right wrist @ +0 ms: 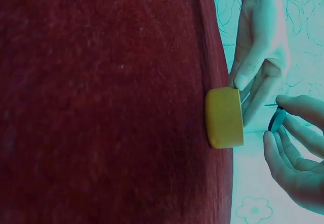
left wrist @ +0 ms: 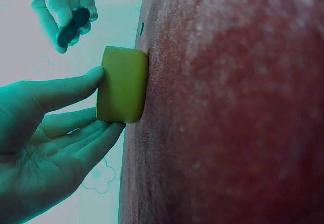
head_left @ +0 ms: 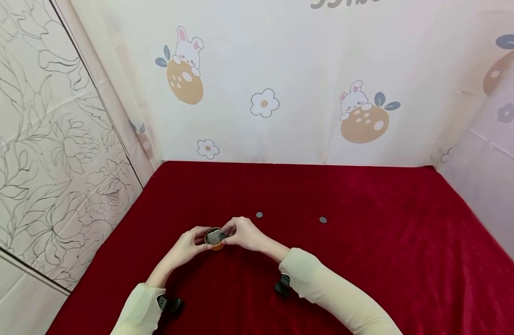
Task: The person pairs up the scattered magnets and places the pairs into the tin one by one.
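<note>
Stretching out on every side of the yellow cup [left wrist: 121, 85], the red cloth [head_left: 365, 195] has its left edge fairly near the cup, while its right edge runs well away, leaving the broadest room on that side. Beyond the cup, the cloth's far edge meets a pale backdrop [head_left: 303, 60] printed with rabbits, orange fruit shapes and flowers. Grey lettering [head_left: 344, 3] high beyond the cup is cut off by the frame and cannot be read. Left of the cup rises a side panel [head_left: 60, 139] with line-drawn flowers; a pale right-hand panel [head_left: 487, 153] stands far to its right.

Two light sleeves [head_left: 336, 291] come in from the near side of the cup, each with a dark wrist device [head_left: 282, 284] at the cuff. The left hand [head_left: 185, 245] grips the cup from its left, thumb and fingers on opposite sides of the wall. From the cup's right, the right hand [head_left: 246, 235] pinches a dark disc [right wrist: 277, 120] just above the cup's mouth; whether a second is pinched with it, I cannot tell.

The cup stands upright on the cloth between the two hands. A small grey disc [head_left: 259, 215] lies beyond and right of the cup, and another grey disc [head_left: 323, 220] lies farther right.
</note>
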The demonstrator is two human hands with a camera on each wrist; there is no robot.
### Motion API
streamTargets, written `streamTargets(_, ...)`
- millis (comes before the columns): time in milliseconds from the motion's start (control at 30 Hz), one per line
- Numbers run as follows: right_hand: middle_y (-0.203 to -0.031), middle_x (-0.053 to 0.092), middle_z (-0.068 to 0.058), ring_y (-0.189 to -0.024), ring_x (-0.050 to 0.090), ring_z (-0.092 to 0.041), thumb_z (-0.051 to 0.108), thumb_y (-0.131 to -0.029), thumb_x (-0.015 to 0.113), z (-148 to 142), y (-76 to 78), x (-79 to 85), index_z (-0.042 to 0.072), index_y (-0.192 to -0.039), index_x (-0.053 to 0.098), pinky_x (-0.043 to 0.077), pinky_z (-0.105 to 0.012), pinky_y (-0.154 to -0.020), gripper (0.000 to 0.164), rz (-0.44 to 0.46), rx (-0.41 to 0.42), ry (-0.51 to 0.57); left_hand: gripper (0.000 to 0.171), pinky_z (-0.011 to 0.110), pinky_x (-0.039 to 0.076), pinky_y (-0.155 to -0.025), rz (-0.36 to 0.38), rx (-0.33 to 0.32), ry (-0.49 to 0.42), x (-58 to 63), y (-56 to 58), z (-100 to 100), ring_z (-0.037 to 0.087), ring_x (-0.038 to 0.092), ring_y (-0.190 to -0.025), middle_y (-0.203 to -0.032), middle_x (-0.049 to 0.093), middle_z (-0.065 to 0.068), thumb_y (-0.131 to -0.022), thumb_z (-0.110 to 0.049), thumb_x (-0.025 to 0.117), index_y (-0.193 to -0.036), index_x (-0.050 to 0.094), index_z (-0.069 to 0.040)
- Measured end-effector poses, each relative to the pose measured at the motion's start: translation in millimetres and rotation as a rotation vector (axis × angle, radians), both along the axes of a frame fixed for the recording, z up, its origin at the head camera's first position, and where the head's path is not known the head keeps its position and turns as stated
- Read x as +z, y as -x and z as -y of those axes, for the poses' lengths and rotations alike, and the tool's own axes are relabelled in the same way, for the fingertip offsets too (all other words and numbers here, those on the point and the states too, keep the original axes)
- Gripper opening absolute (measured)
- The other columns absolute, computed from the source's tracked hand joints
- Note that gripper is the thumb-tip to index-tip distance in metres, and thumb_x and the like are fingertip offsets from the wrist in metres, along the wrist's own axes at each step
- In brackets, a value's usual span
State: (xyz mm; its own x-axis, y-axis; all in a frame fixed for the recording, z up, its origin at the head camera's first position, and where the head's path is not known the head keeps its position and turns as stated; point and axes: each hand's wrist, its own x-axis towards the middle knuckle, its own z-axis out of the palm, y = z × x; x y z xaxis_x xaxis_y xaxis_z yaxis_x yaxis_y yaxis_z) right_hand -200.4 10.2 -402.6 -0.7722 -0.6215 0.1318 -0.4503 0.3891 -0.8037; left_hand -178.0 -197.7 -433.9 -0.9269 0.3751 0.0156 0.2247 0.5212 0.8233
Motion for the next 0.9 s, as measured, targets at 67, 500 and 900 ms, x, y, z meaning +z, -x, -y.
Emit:
streamTargets(67, -0.088, 0.062, -0.007, -0.075, 0.059, -0.014, 0.004, -0.075, 0.068, 3.0, 0.4, -1.0, -0.001, -0.093, 0.067, 0.046, -0.017, -0.063, 0.018, 0.003, -0.001, 0.009, 0.047, 0.035, 0.047, -0.081, 0.004, 0.000, -0.002, 0.3, 1.0, 0.4, 0.034, 0.053, -0.104, -0.117, 0.049, 0.022, -0.079, -0.007, 0.065, -0.121, 0.047, 0.008)
streamTargets(500, -0.087, 0.062, -0.006, -0.076, 0.057, -0.013, 0.002, -0.076, 0.067, 25.9, 3.0, -6.7, 0.001, -0.092, 0.068, 0.044, -0.015, -0.064, 0.016, 0.003, -0.039, -0.028, 0.045, 0.039, 0.046, -0.081, 0.028, -0.004, -0.005, 6.1, 1.1, 0.5, 0.036, 0.052, -0.105, -0.118, 0.048, 0.025, -0.080, -0.001, 0.062, -0.121, 0.046, 0.009)
streamTargets(900, -0.087, 0.061, -0.008, -0.077, 0.059, -0.013, 0.001, -0.076, 0.066, 31.7, 1.4, -15.9, -0.001, -0.093, 0.067, 0.045, -0.015, -0.063, 0.017, 0.004, -0.067, -0.019, 0.048, 0.031, 0.048, -0.080, 0.009, 0.001, -0.011, -6.1, 1.5, 8.4, 0.031, 0.053, -0.105, -0.118, 0.050, 0.019, -0.079, -0.012, 0.066, -0.122, 0.049, 0.002)
